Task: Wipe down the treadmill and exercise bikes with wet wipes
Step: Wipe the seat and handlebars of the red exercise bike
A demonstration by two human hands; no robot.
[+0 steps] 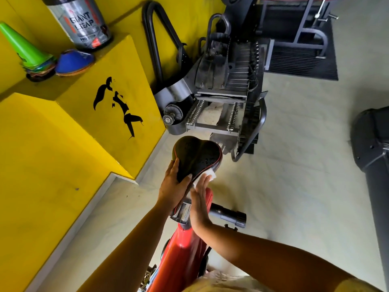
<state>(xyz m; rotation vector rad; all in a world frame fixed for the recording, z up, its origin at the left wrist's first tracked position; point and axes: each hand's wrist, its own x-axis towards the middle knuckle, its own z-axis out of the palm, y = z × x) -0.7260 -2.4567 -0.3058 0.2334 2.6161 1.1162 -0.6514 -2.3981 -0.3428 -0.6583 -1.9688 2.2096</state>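
The black saddle [199,155] of a red exercise bike [185,247] is in the middle of the head view, its surface spotted with wet drops. My left hand [173,185] grips the saddle's narrow front end, thumb curled over the top. My right hand [199,204] lies flat with straight fingers along the saddle's right edge, pressing a white wet wipe [207,175] against it. Only a corner of the wipe shows beyond my fingertips.
A yellow stepped wall [69,157] runs along the left, with a protein tub [81,21], a green cone [23,46] and flat marker discs [73,63] on its ledge. A dismantled black machine [227,85] stands behind the saddle. Another dark machine [372,152] is at the right edge.
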